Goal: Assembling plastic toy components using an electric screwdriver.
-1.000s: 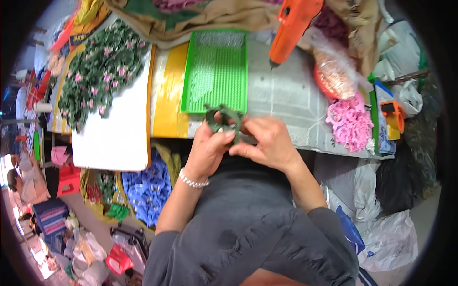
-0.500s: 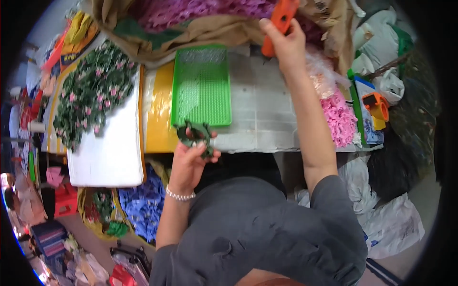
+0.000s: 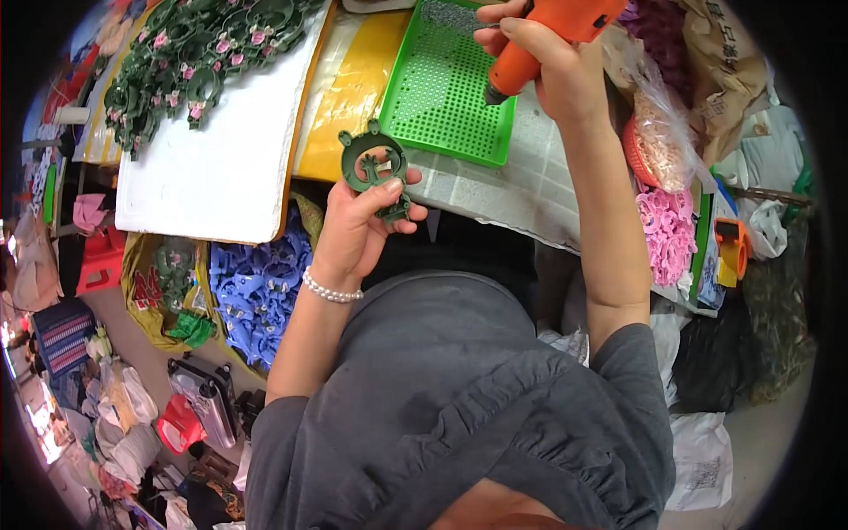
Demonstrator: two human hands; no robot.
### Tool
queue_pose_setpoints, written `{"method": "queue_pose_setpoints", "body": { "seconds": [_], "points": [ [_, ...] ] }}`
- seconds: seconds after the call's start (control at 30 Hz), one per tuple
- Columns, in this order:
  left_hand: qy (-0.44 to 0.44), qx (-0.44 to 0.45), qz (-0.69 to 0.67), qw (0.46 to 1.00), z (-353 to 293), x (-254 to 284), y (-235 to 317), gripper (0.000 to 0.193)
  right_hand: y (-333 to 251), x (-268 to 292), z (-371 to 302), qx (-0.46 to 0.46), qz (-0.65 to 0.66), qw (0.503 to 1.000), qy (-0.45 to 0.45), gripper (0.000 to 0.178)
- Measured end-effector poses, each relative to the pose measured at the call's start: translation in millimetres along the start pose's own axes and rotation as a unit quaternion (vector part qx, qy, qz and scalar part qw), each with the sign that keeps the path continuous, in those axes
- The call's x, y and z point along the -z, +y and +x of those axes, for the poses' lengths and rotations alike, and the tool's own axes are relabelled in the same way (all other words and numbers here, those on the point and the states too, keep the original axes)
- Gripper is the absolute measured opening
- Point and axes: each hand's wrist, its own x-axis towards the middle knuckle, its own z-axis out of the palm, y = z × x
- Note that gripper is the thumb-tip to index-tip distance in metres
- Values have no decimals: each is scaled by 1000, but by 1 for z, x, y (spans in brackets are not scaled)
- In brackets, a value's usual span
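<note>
My left hand (image 3: 360,231) holds a dark green plastic ring ornament (image 3: 374,168) up over the table's front edge, thumb on its lower part. A pearl bracelet circles that wrist. My right hand (image 3: 541,64) is raised at the top of the view and grips an orange glue gun (image 3: 549,35), its nozzle pointing down at the bright green perforated tray (image 3: 442,97). The two hands are apart, the ornament lying left of and below the gun's tip.
A white board (image 3: 221,168) at left carries several finished green ornaments with pink flowers (image 3: 190,62). A yellow sheet (image 3: 349,97) lies beside the tray. Pink flower pieces (image 3: 667,234) and a bagged red basket (image 3: 654,141) sit at right. Blue plastic parts (image 3: 261,287) fill a bag below the table.
My right hand left the ornament, reached up to the glue gun and now holds it over the green tray. My left hand keeps the ornament, lifted slightly.
</note>
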Motion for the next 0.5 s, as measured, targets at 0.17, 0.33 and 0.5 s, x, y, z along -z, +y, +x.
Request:
{"method": "queue_pose_setpoints", "body": {
  "seconds": [0.17,0.33,0.5],
  "points": [
    [-14,3,-52,999,2,7,1,35,21,-27,-3,45,9,999,0,17],
    [36,-10,6,999,2,0,2,33,31,-46,-6,62,31,997,18,21],
    [39,5,4,999,5,2,-1,30,48,-49,-3,83,75,993,27,24]
  ]
}}
